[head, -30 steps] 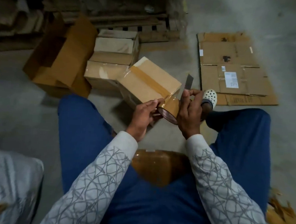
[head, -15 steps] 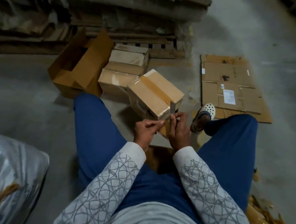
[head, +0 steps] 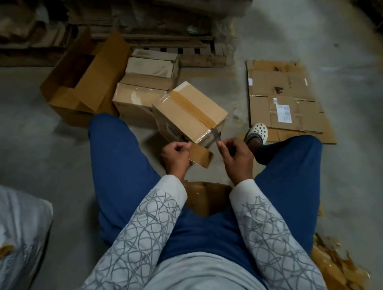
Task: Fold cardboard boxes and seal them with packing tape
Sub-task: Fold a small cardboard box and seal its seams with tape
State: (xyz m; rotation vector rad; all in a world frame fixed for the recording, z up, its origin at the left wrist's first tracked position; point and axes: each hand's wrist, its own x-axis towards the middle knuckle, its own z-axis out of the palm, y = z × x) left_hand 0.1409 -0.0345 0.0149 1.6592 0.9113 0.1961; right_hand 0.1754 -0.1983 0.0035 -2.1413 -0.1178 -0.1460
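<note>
The taped box (head: pixel 183 119) sits tilted on the floor just past the knees, its tape strip (head: pixel 193 105) running from far left to the near right corner. The left hand (head: pixel 176 155) grips the tape roll (head: pixel 202 156) just near of that corner. The right hand (head: pixel 235 157), closer to it, pinches what looks like a thin grey blade (head: pixel 217 136), tip at the corner. The cut likely falls there, between box and roll.
</note>
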